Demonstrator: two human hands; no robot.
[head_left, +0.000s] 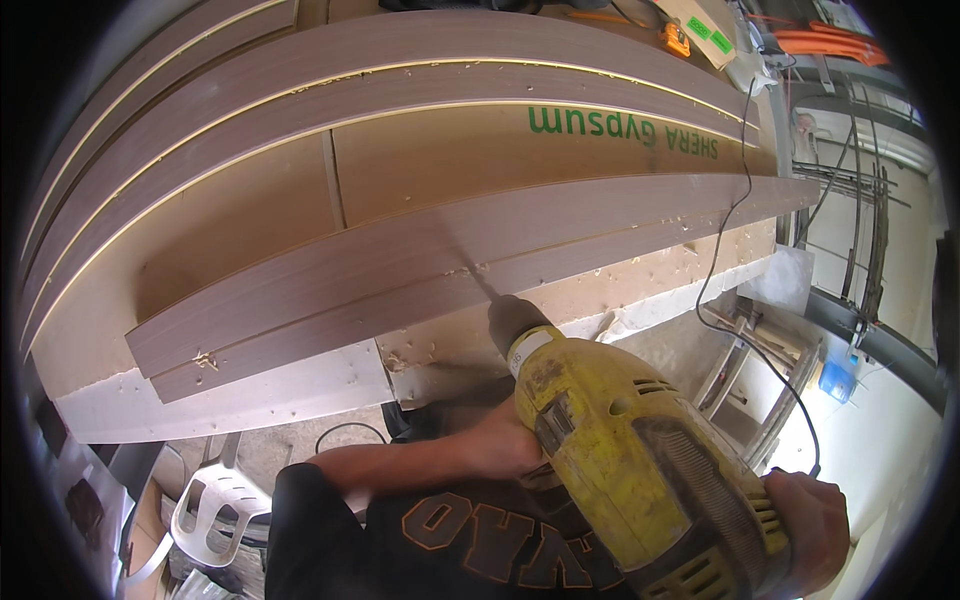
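Both hands grasp a worn yellow electric drill (640, 450): right hand (808, 520) at the near grip, left hand (500, 440) alongside; its bit touches a long brown laminate board (420, 270).

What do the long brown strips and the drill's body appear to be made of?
The brown strips look like wood-grain laminated board: fine streaked grain on top, pale chips along the edge. The drill, gripped by both hands, looks like yellow moulded plastic with vent slots, worn and grimy. Its dark chuck may be metal.
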